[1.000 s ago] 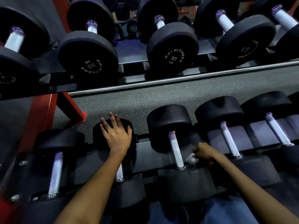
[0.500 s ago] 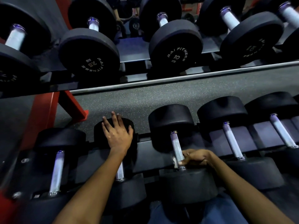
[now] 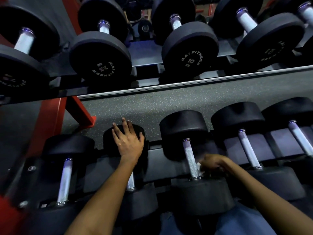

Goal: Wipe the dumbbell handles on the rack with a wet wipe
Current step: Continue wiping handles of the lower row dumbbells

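Observation:
Black dumbbells with silver handles lie side by side on the lower rack shelf. My left hand [image 3: 126, 139] rests flat, fingers straight, on the far head of the second dumbbell [image 3: 108, 134]; my forearm hides most of that handle. My right hand [image 3: 211, 164] is curled round a white wet wipe [image 3: 199, 168], blurred by motion. The wipe sits against the right side of the third dumbbell's handle [image 3: 189, 155], near its lower end. Further handles [image 3: 248, 150] [image 3: 300, 139] lie to the right and another handle [image 3: 65, 180] to the left.
A mirror above reflects the upper row of dumbbells [image 3: 189, 53] marked 10 and 7.5. A red rack leg [image 3: 79, 112] stands at the left on the speckled grey floor [image 3: 169, 102]. Blue trousers [image 3: 237, 223] show at the bottom edge.
My right hand moved from beside the third handle onto its lower end with the wipe, then drew back slightly to its right side. My left hand stayed on the dumbbell head.

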`<action>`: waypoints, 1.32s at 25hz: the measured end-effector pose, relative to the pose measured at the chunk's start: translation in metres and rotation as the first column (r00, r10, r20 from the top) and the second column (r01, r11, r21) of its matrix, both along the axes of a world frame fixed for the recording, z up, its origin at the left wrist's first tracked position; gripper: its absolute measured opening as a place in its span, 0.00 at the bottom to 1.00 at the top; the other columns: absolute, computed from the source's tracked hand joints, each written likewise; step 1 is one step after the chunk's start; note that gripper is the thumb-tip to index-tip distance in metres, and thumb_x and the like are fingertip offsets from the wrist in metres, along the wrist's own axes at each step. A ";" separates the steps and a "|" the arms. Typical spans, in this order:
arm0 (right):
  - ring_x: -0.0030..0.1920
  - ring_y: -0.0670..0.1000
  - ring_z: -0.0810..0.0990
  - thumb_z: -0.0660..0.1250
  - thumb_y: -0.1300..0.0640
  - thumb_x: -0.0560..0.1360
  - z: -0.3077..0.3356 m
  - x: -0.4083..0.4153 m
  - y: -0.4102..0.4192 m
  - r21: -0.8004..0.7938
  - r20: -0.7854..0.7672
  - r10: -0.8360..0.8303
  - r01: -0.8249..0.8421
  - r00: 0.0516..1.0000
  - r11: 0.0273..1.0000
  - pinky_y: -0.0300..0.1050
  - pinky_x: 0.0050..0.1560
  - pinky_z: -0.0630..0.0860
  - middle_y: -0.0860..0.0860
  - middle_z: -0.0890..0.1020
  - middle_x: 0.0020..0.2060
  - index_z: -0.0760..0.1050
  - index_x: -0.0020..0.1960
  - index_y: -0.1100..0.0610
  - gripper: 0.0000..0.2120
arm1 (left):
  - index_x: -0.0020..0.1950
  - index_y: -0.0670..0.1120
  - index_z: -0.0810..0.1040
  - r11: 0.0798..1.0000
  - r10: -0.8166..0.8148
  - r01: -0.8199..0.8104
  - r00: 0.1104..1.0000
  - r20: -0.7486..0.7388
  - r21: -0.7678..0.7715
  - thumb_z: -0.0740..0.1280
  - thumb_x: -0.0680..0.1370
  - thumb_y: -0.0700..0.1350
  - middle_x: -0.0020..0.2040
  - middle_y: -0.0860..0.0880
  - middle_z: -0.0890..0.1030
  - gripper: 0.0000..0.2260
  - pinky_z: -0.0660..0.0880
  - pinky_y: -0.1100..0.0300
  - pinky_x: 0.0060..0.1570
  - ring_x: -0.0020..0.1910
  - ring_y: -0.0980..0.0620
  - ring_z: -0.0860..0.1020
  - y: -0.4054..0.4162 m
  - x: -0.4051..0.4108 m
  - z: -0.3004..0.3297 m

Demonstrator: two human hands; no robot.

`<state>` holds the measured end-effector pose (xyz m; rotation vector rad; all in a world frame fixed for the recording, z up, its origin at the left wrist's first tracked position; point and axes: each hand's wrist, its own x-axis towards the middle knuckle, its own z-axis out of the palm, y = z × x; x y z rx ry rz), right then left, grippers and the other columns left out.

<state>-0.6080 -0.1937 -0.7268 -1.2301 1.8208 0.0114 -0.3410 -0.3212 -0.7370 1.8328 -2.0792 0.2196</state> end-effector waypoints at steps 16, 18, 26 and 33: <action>0.33 0.47 0.69 0.66 0.58 0.76 0.017 0.023 -0.008 -0.543 -0.054 -0.384 0.296 0.922 0.786 0.41 0.30 0.60 0.58 0.71 0.28 0.70 0.29 0.62 0.18 | 0.74 0.37 0.65 0.999 0.006 -0.006 1.000 0.006 0.032 0.67 0.75 0.53 0.77 0.39 0.61 0.33 0.55 0.36 0.71 0.74 0.28 0.56 0.001 0.000 0.000; 0.34 0.48 0.74 0.64 0.56 0.77 0.007 0.023 0.020 -0.388 -0.283 -0.117 -0.002 0.952 0.922 0.40 0.33 0.60 0.61 0.75 0.33 0.73 0.33 0.63 0.16 | 0.73 0.37 0.66 0.999 0.003 -0.003 1.000 0.004 0.033 0.69 0.74 0.52 0.76 0.39 0.62 0.33 0.56 0.36 0.70 0.73 0.27 0.58 0.000 -0.001 -0.002; 0.34 0.48 0.71 0.69 0.62 0.72 0.011 0.023 0.000 -0.646 -0.031 -0.268 0.185 0.963 0.741 0.41 0.34 0.62 0.59 0.74 0.29 0.71 0.32 0.63 0.12 | 0.73 0.37 0.66 0.999 0.002 -0.001 1.000 -0.001 0.040 0.68 0.75 0.53 0.77 0.40 0.61 0.32 0.54 0.36 0.71 0.74 0.28 0.56 0.000 -0.001 0.000; 0.37 0.53 0.76 0.69 0.66 0.70 0.011 0.023 -0.006 -0.655 -0.077 -0.225 0.121 0.971 0.746 0.39 0.31 0.60 0.56 0.74 0.29 0.71 0.30 0.60 0.11 | 0.73 0.37 0.66 0.999 -0.012 0.012 1.000 -0.006 0.039 0.67 0.75 0.53 0.77 0.39 0.61 0.32 0.54 0.36 0.71 0.74 0.28 0.56 0.001 -0.001 -0.001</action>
